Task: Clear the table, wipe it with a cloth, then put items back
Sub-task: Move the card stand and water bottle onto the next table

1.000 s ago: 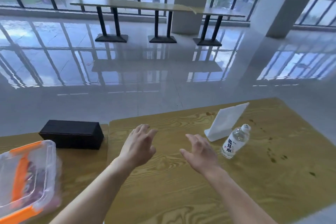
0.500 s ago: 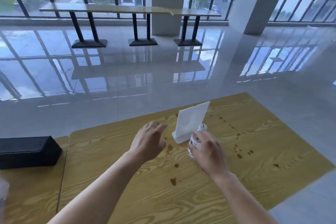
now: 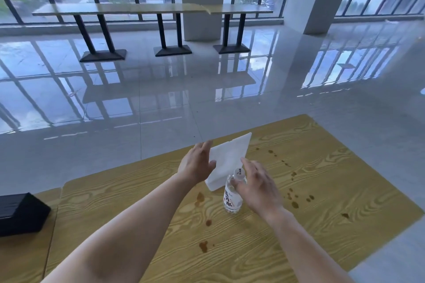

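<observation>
Reaching w/ both hands open: left hand [image 3: 197,164] flat vs white stand [image 3: 227,158] left edge, right hand [image 3: 258,187] thumb touching water bottle [image 3: 232,201] neck, mid tabletop [image 3: 333,163]. Risk: loose grip tips bottle, knocking stand into brown spills [image 3: 203,246].

The bottle [image 3: 232,200] stands on the table [image 3: 322,190], touching the right grip [image 3: 259,188] at its left. The card stand [image 3: 227,161] rises just behind, between both grips. The box [image 3: 20,213] lies well left of the left grip [image 3: 196,165].
</observation>
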`<state>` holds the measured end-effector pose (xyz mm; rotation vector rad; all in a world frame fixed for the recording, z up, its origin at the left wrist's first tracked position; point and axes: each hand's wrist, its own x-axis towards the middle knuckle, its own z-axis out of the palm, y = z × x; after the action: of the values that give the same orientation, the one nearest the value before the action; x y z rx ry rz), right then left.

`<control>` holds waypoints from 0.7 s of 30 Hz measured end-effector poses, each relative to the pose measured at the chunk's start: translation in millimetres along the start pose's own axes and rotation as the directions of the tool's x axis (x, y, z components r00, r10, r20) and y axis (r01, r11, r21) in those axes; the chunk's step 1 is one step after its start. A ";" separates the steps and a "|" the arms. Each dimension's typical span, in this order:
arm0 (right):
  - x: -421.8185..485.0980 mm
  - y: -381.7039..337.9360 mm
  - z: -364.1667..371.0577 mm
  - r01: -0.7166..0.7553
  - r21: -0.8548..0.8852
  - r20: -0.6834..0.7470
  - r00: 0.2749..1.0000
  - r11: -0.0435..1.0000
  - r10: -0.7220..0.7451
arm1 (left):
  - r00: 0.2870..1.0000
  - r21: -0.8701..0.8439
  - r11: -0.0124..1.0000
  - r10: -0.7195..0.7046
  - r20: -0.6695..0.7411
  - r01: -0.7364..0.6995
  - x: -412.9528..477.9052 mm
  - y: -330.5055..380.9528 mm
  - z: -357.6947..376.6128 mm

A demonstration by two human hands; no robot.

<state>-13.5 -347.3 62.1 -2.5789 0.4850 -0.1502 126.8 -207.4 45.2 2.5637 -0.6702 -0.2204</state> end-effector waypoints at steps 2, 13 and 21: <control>5.2 1.0 4.3 -0.003 0.017 0.014 1.000 1.000 0.003 | 0.999 -0.040 0.999 -0.033 0.013 0.034 10.8 -0.5 6.7; 20.4 9.6 10.9 0.064 0.019 -0.002 0.998 0.998 -0.064 | 0.992 -0.105 0.994 -0.002 -0.129 -0.012 35.0 -1.3 19.7; 19.2 8.5 8.3 0.093 -0.004 -0.030 0.995 0.996 -0.093 | 0.963 -0.123 0.989 0.041 -0.268 -0.076 22.1 -9.7 18.4</control>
<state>3.4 -357.4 51.0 -2.6058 0.3761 -0.2205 145.2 -218.4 23.7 2.3839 -0.6069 0.0950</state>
